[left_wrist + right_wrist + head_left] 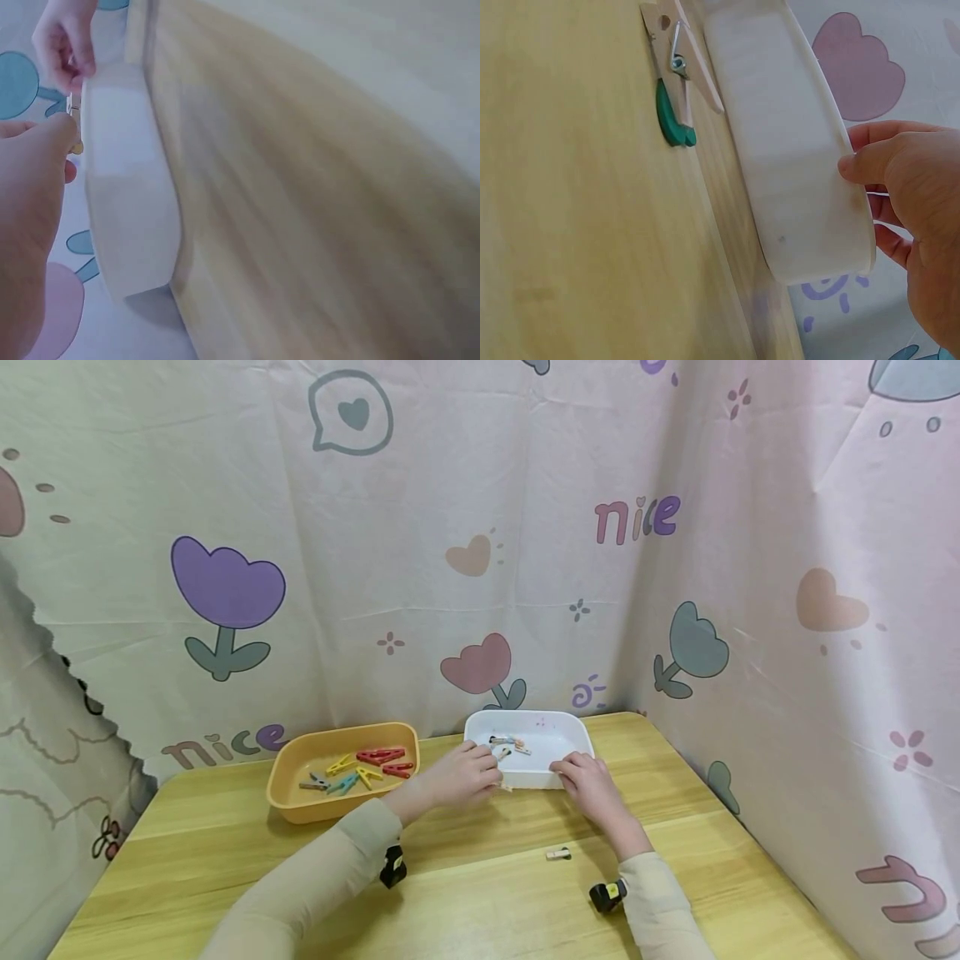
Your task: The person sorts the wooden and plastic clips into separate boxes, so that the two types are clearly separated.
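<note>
My left hand (468, 772) is at the front left of the white tray (534, 780), pinching a small wooden clothespin (76, 112) by the tray's rim; the fingers cover part of it. On the tray's front right corner, my right hand (590, 783) grips the rim, with the thumb on the outer wall and the other fingers over the inner side, as the right wrist view shows. Several small clothespins (522, 749) lie inside the tray. A wooden clothespin with a green end (678, 133) rests on the table in front of the tray.
Left of the tray stands a yellow-orange basin (321, 812) with several red, yellow, blue and grey clothespins (380, 755). Both containers are near the back of the wooden table (465, 893). A patterned curtain (405, 568) hangs behind and along the right side.
</note>
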Available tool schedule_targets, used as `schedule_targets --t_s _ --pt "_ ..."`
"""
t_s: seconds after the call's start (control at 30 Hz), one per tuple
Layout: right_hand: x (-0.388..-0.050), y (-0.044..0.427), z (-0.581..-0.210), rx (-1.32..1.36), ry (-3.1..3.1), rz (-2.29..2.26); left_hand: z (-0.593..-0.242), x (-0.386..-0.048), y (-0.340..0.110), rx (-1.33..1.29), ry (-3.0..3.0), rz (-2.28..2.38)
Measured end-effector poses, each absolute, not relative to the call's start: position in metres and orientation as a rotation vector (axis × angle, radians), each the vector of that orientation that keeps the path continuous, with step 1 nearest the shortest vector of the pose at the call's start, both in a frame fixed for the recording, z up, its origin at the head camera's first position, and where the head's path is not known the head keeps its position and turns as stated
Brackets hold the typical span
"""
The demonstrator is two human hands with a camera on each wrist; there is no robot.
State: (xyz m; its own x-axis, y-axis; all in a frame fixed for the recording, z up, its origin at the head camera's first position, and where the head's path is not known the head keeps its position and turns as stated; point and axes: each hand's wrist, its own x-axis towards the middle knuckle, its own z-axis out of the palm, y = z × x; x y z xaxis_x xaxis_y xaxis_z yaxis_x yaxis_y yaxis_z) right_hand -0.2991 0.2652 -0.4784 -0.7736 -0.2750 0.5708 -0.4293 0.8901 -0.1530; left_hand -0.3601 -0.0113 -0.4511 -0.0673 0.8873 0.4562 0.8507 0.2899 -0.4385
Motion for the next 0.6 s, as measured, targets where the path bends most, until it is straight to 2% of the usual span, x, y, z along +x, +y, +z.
schedule_targets --t_s 0.6 --pt "-0.301 0.267 -0.480 0.513 -2.501 0.373 -0.433 -0.395 0.008 -1.369 -2.009 0.066"
